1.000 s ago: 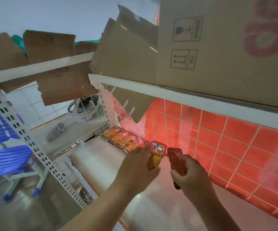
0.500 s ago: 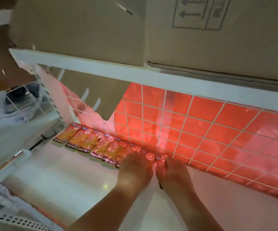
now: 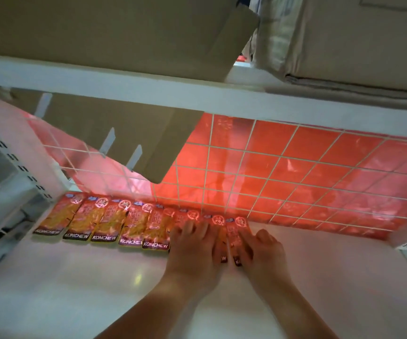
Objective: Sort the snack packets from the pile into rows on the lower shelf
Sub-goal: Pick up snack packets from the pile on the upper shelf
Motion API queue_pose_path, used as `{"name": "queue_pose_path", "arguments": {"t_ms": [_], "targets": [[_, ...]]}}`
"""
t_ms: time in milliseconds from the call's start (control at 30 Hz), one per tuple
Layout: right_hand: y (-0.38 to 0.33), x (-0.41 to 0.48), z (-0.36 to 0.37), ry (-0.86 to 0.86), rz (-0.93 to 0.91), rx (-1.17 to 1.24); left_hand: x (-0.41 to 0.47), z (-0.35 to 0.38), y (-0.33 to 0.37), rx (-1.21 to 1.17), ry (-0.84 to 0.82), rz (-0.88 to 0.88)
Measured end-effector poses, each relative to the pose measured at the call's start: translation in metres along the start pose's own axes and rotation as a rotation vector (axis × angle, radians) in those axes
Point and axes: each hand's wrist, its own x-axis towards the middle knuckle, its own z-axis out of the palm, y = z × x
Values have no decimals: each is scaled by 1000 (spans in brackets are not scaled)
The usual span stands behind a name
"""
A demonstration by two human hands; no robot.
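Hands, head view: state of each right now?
Left hand: open, pressing flat on packets in the row.
Right hand: open, pressing flat on the last packet.

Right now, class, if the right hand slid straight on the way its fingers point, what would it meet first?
The right hand rests on the end snack packet, fingers pointing backward. Past the packet's top edge it would probably meet the red tiled wall first; depth is unclear.
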Motion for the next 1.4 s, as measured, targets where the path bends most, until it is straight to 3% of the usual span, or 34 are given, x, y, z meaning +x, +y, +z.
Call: {"name": "queue_pose_path", "arguments": {"t_ms": [667,900,1067,1200,1400], "targets": [[-13,2,24,77,112,-91,-1,4,-5,-24,-40,-19],[-11,0,23,94,117,-31,-1,3,-5,-35,-45,-27],[-9,-3,22,143,191,155,-1,-2,-3,-71,-62,-32],[-4,-5,18,134,262,294,-3,-12,-3,-163,-23,-1],[-5,-12,-14,239,172,314,9,-52,11,-365,-54,72]]}}
